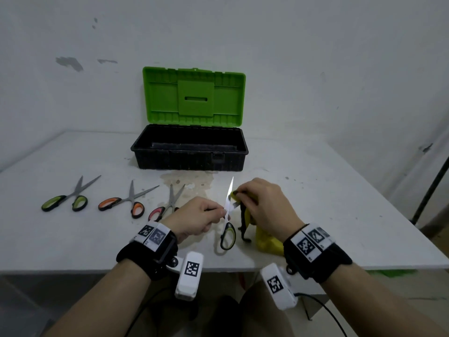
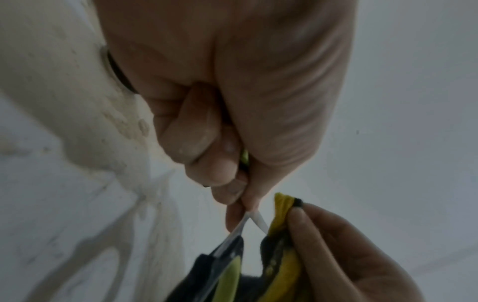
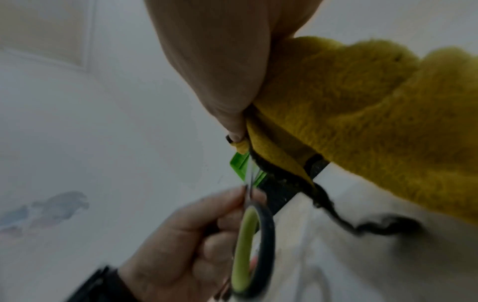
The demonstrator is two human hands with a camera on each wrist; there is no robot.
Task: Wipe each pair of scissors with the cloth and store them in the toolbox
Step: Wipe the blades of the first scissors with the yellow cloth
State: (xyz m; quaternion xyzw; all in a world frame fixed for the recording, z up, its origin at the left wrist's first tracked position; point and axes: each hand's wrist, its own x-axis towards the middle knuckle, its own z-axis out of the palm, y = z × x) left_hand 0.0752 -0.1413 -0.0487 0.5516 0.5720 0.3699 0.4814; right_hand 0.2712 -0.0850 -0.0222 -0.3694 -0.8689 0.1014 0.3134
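table: white, stained patch in front of toolbox
spare scissors: green pair, orange pair, pink pair, lying open in a row at left
toolbox: rear centre, lid up
left hand: grip curled round held scissors, blades apart
right hand: grip pinching yellow cloth onto one blade

White table carries a brownish stain just before its middle. Wall behind: white, with grey scuffs (upper left). Dark pole at right edge.
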